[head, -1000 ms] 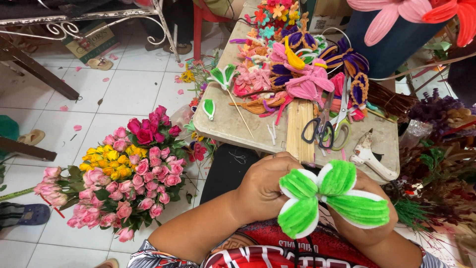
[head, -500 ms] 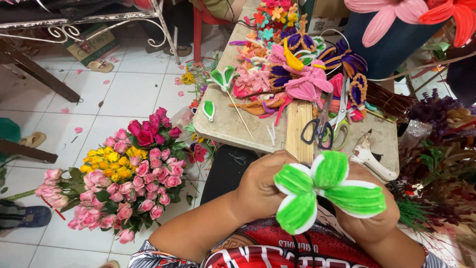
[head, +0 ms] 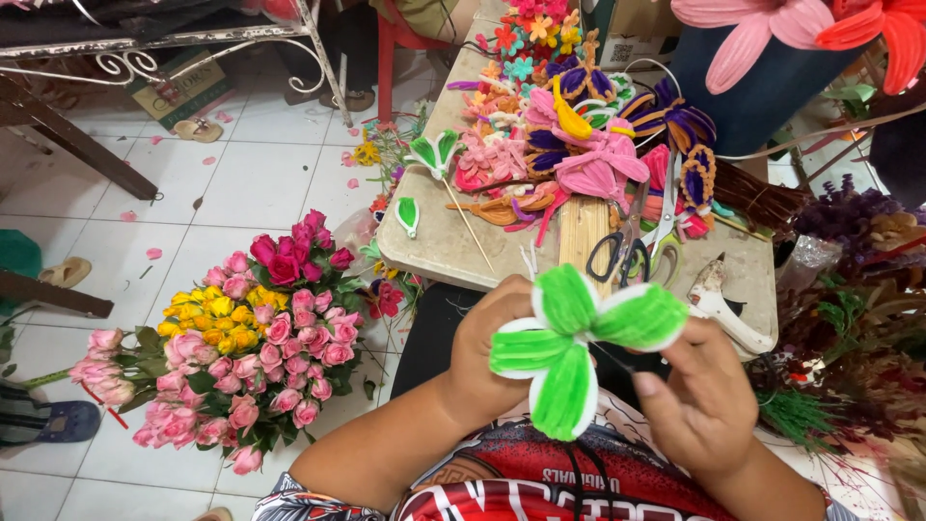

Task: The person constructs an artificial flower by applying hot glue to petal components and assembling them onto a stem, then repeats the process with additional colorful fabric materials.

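Holding green four-petal flower (head: pixel 569 347) at chest height, near table edge (head: pixel 453 270) | left hand (head: pixel 487 352) closed round its centre from behind, probably on a hidden stem; right hand (head: pixel 704 400) pinching right petal | risk: hard tug bends petal or loosens centre

A: The green pipe-cleaner flower (head: pixel 569 349) is covering the fingertips of the left hand (head: pixel 487 352), so its grip is staying out of sight.

B: The right hand (head: pixel 704 400) is showing only a thumb and knuckles; its other fingers are hiding behind the petals. The big pink flower (head: pixel 762 34) is getting cut off by the top edge, and the blue sandal (head: pixel 43 423) is running off the left edge
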